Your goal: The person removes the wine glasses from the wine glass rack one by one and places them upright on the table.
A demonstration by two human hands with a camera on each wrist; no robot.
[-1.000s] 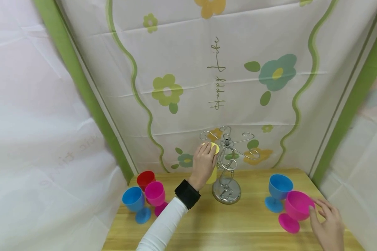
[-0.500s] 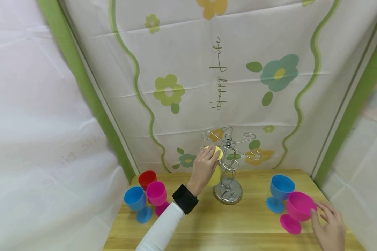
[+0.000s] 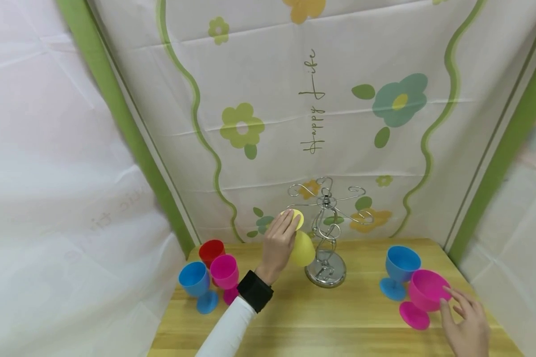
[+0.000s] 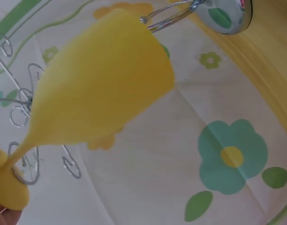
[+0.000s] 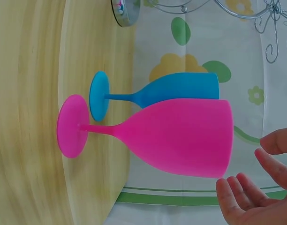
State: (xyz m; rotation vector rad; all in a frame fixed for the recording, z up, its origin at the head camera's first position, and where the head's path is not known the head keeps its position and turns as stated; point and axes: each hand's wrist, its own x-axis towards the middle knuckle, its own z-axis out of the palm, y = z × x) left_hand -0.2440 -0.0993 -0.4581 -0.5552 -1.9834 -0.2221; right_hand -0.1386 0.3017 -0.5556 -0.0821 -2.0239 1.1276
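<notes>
Upside down and slightly tilted, a yellow plastic goblet (image 3: pixel 303 249) hangs from my left hand (image 3: pixel 278 248), which holds it by its round foot. In the left wrist view the goblet's stem (image 4: pixel 22 152) lies right by a curled wire end of the silver stemware rack (image 3: pixel 326 270); the goblet's bowl points down beside the rack's column. Fingers spread and slightly bent, my right hand (image 3: pixel 466 320) is at the rim of an upright pink goblet (image 3: pixel 428 292). The right wrist view shows its fingertips (image 5: pixel 222 183) just off that rim, with nothing gripped.
Behind the pink goblet stands a blue goblet (image 3: pixel 402 265). On the table's left are a red goblet (image 3: pixel 211 252), another pink goblet (image 3: pixel 225 271) and another blue goblet (image 3: pixel 194 280). A flowered cloth (image 3: pixel 268 74) hangs behind the wooden table (image 3: pixel 339 317).
My left hand has shifted left and slightly down, away from the rack's column, and the yellow goblet's foot has swung left so that it tilts. My right hand stays by the pink goblet.
</notes>
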